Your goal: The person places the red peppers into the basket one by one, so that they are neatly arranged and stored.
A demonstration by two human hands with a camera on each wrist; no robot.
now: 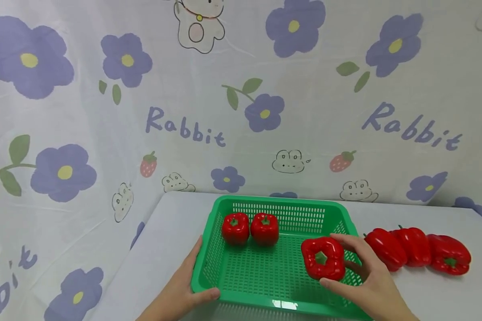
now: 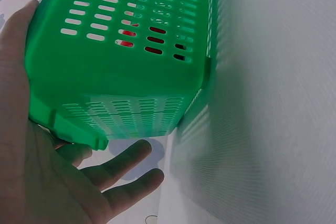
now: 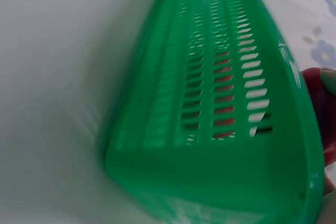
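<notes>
My right hand (image 1: 371, 276) grips a red bell pepper (image 1: 324, 258) between thumb and fingers, over the right part of the green plastic basket (image 1: 261, 303). The pepper's green stem faces the head camera. My left hand (image 1: 182, 278) holds the basket's near left corner, thumb on the front rim. In the left wrist view, the other fingers (image 2: 126, 163) extend below the rim. Inside, two red bell peppers, one at far left (image 1: 235, 229) and another beside it (image 1: 265, 229), stand with stems up. In the right wrist view, the held pepper (image 3: 319, 108) is partly cut off.
To the basket's right, three more red bell peppers lie in a row on the white table (image 1: 144, 267): one nearest (image 1: 385, 248), one in the middle (image 1: 414, 246), one farthest right (image 1: 450, 254). A cloth (image 1: 317, 89) with flowers and rabbits hangs behind.
</notes>
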